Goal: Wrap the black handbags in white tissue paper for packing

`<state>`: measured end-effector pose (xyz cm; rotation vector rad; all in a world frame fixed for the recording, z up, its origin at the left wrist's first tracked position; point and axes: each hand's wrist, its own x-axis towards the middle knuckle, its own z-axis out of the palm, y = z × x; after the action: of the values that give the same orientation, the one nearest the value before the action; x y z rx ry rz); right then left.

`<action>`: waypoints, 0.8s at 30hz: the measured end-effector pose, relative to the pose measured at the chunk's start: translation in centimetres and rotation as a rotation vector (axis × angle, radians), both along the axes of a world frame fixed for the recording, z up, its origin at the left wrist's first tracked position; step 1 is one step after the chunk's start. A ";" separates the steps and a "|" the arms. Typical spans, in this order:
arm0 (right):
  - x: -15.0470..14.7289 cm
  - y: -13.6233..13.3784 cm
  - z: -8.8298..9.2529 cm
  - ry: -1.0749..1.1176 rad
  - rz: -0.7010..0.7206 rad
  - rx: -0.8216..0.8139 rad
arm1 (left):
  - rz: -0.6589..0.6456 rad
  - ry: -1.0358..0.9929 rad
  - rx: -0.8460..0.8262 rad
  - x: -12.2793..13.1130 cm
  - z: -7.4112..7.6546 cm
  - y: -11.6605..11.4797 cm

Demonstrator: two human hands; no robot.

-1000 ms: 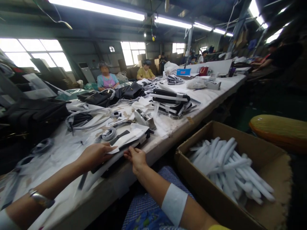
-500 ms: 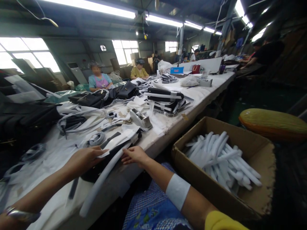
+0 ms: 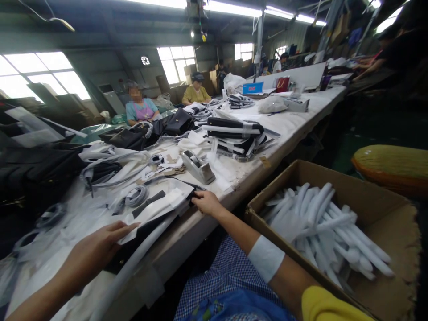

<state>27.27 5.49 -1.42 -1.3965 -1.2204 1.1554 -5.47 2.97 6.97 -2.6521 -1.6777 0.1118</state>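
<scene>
My left hand (image 3: 109, 243) is closed on the near edge of a white sheet (image 3: 160, 205) that lies over a flat black bag (image 3: 143, 234). At the bag's far corner my right hand (image 3: 206, 203) pinches a dark edge between thumb and fingers. A long white foam tube (image 3: 137, 252) runs along the bag's near side and hangs over the table's edge; neither hand grips it. A grey tape dispenser (image 3: 199, 167) stands just beyond my right hand. Part of the bag is hidden under the sheet and my left hand.
To the right, a cardboard box (image 3: 394, 223) holds many white foam tubes (image 3: 321, 218). Wrapped black bags (image 3: 234, 133) are stacked on the white table (image 3: 230, 178). Coiled grey straps (image 3: 136, 195) and scraps lie left. Two people sit across the table.
My right hand has moved away from the foam tube, forward to the bag's far corner. My left hand has come nearer with the sheet's edge. The view has shifted slightly.
</scene>
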 end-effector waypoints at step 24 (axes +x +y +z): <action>0.6 0.3 0.2 -0.262 0.344 0.104 | 0.031 -0.366 0.677 12.3 -7.8 -3.5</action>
<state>27.84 5.78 -1.25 -1.3212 -1.7345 1.1409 6.83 -0.48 -0.82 -2.2016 -1.4665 -0.8293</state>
